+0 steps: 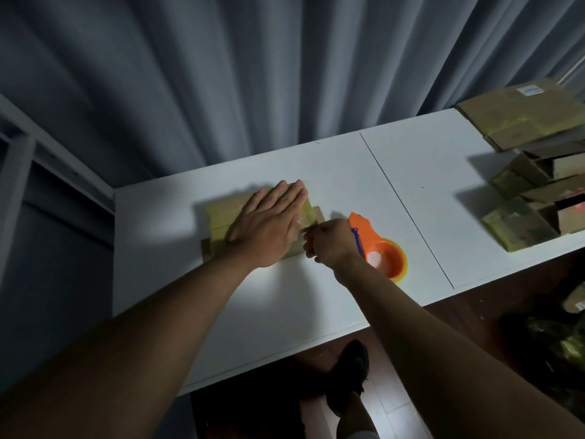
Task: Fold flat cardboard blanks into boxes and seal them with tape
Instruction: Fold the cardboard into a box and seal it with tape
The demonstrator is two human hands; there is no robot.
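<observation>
Both forearms reaching in, I'm taping this box.
Left hand (272, 223), fingers straight and together, is pressing the flat brown cardboard box (221, 217) on the white table (316, 296); right hand (329, 242) is clenching the orange tape dispenser (380, 248). Sealing looks underway; other boxes (531, 198) are waiting well apart.

box (221, 218) top mostly hidden under left hand (269, 226) | right hand (329, 242) fingertips curled out of sight, what they pinch too small to tell | tape dispenser (380, 248) near side covered by right wrist | stacked cartons (538, 172) cut by right edge, label unreadable
</observation>
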